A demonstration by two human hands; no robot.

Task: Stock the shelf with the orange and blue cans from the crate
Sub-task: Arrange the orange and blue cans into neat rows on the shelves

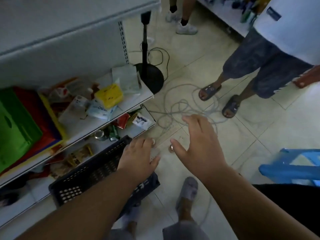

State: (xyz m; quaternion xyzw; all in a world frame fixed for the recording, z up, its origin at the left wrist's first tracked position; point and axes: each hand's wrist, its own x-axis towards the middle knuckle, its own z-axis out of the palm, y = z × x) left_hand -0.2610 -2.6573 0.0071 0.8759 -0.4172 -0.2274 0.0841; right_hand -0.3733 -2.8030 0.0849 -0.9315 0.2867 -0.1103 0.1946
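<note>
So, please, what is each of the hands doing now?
Left hand: open, holding nothing, above the crate.
Right hand: open, fingers spread, holding nothing.

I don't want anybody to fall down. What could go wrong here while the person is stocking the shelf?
1. The loose grey cable lies in loops on the tiled floor by the person's slippered foot; it might snag and trip someone.
2. The dark perforated plastic crate sits tilted against the white metal shelf; under the left hand, it could perhaps slip.
3. Both hands, the right hand included, are empty, with bystanders close.
</note>
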